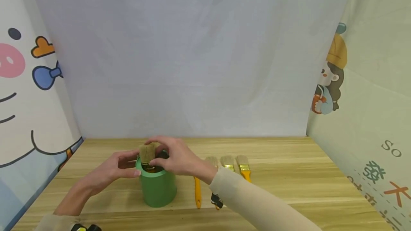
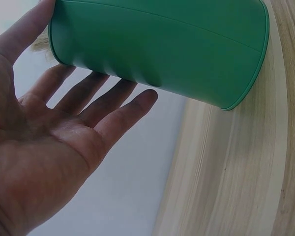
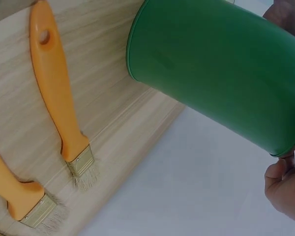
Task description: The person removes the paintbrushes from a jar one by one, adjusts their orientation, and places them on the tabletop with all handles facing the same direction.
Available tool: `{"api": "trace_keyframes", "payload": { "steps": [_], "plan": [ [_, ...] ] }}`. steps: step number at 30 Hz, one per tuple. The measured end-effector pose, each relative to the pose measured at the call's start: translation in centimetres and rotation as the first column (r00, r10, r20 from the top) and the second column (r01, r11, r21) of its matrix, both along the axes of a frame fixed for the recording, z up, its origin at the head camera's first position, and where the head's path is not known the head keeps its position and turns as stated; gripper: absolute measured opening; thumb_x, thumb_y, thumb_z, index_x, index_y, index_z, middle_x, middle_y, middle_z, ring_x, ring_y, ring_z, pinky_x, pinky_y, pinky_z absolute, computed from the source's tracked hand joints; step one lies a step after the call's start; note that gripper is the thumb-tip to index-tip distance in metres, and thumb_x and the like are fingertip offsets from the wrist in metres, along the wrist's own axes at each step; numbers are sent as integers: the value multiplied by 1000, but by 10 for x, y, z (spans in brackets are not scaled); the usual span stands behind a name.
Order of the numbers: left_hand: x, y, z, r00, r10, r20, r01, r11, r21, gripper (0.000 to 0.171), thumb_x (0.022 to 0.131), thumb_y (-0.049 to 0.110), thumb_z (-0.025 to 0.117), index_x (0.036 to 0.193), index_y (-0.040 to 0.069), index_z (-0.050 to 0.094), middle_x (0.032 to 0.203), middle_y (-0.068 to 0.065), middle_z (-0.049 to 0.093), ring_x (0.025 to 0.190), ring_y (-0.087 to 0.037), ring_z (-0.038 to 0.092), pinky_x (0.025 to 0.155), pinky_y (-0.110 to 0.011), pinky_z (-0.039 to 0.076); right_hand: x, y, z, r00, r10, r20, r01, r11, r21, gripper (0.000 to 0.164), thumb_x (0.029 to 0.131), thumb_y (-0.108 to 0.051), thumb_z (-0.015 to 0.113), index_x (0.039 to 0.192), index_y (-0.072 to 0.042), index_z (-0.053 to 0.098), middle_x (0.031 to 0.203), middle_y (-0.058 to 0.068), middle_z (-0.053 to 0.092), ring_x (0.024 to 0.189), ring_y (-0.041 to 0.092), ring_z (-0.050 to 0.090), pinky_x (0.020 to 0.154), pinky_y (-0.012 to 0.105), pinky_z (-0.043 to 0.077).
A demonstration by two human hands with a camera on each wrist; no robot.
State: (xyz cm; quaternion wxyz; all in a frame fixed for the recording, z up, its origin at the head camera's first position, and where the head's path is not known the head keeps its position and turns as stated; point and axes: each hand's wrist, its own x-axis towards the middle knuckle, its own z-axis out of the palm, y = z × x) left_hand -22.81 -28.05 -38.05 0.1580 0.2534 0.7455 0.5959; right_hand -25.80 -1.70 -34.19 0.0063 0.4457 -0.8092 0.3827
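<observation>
A green cylindrical container [image 1: 158, 188] stands upright on the table, left of centre. A paintbrush [image 1: 147, 153] with pale bristles pokes out of its mouth, bristles up, and more bristles show behind it. My right hand [image 1: 176, 156] reaches over the rim and pinches the paintbrush near its metal band, the thumb in front. My left hand [image 1: 110, 169] spreads around the container's left side with the thumb at the front rim. Its fingers [image 2: 123, 115] stretch along the wall, the palm held away from it, in the left wrist view.
Several paintbrushes with yellow-orange handles [image 3: 54, 83] lie in a row right of the container, bristles toward the back. My right forearm [image 1: 253, 199] crosses over some of them. A grey cloth [image 1: 192, 63] hangs behind the wooden table [image 1: 289, 188], with printed cloths at both sides.
</observation>
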Motion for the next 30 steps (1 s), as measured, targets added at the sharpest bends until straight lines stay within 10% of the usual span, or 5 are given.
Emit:
{"api": "trace_keyframes", "payload": {
  "steps": [8, 18, 30],
  "plan": [
    [0, 0, 0, 1000, 1, 2, -1, 1000, 3, 69, 104, 11, 62, 162, -9, 29, 161, -32, 36, 144, -53, 40, 100, -38, 52, 0, -3, 1, 996, 88, 13, -88, 995, -45, 52, 97, -7, 77, 145, -16, 58, 112, 0, 75, 96, -2, 68, 87, 19, 52],
    [0, 0, 1, 1000, -4, -12, 4, 1000, 4, 73, 103, 10, 64, 163, -9, 25, 164, -32, 31, 144, -56, 37, 100, -37, 51, -3, 3, 1, 998, 33, -49, -33, 999, 7, 55, 94, -12, 82, 144, -18, 60, 112, -2, 73, 102, 2, 64, 103, 32, 48],
    [1, 0, 0, 1000, 15, -2, -15, 1000, -8, 74, 103, 12, 64, 161, -12, 25, 161, -34, 34, 144, -55, 39, 100, -37, 51, 0, 9, -2, 1000, 15, 12, -15, 1000, -1, 50, 100, -13, 76, 145, -21, 55, 107, -5, 75, 97, 2, 66, 90, 23, 50]
  ]
}}
